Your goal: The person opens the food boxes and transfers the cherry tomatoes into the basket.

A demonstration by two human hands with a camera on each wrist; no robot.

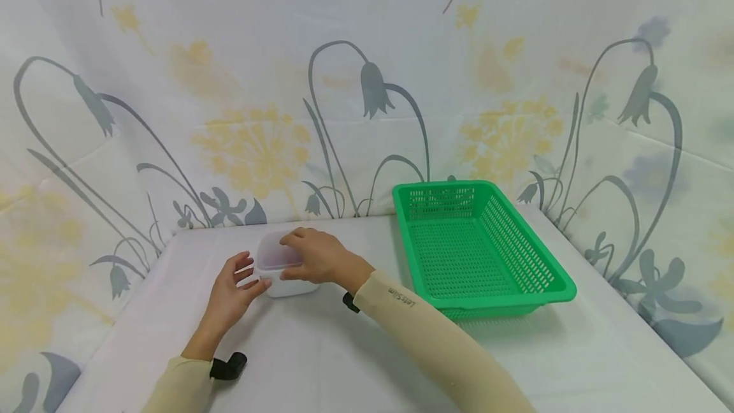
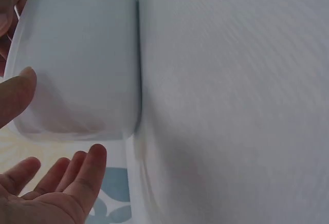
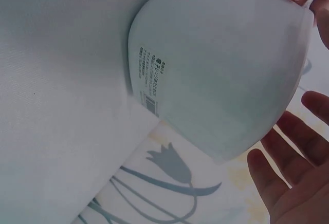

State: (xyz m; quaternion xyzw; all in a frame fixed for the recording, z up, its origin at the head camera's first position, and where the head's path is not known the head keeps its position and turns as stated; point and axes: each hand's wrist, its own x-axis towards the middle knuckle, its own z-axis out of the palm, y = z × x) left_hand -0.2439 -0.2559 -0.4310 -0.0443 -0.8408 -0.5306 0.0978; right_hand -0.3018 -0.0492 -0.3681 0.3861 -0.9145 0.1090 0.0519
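Note:
A white plastic food container (image 1: 289,287) with rounded corners stands on the table between the two hands. Its upper part looks translucent, and I cannot tell whether a lid covers it. A printed label (image 3: 150,80) shows on its side in the right wrist view. My left hand (image 1: 230,295) is at its left, fingers spread and apart from the wall, thumb (image 2: 20,93) at the container's side. Over its right side reaches my right hand (image 1: 318,257), thumb toward the near rim and fingers toward the far part. In the right wrist view its fingers (image 3: 293,157) lie loosely by the rim.
On the right of the table stands a green perforated plastic basket (image 1: 493,303). A white cloth (image 1: 338,362) covers the table. Behind and at the sides hangs a flower-printed curtain (image 1: 258,81).

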